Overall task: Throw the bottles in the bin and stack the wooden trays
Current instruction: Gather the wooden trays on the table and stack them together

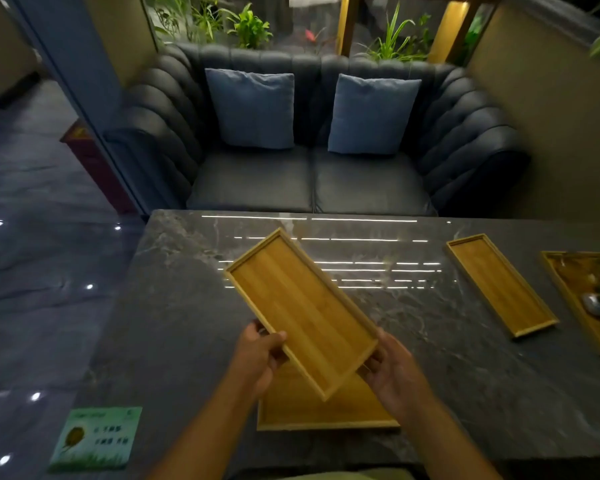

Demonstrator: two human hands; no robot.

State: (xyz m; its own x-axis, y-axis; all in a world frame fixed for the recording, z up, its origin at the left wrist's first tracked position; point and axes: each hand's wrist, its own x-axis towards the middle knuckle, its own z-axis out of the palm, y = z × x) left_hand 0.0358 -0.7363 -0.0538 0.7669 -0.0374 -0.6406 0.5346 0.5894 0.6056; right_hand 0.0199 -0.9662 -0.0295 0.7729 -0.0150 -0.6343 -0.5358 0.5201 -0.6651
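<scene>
Four wooden trays on view, dark marble table [174,334] w/ sofa [312,140] behind. Held tray [300,311] lifted clear of tabletop, angled diagonally, far end toward upper left. Left hand [260,355] clamped on near long edge, thumb on rim; right hand [392,372] clamped at near short-end corner, fingers curled under. Directly below, partly hidden: base tray [326,410] flat near front edge of table. Well apart at right: third tray [501,285], flat, nothing in it. At far right edge, cut off by frame: fourth tray [579,306] w/ small items inside, too blurred to name. No bottles or bin visible. Green card [96,438] at front left corner.

Step in hand, by judgement: stacking, w/ one tray about to go onto another. Next move likely calls for rotating held tray to match base tray's long axis, squaring rims, then lowering flat. Risk: skewed landing, rim catching on rim.
</scene>
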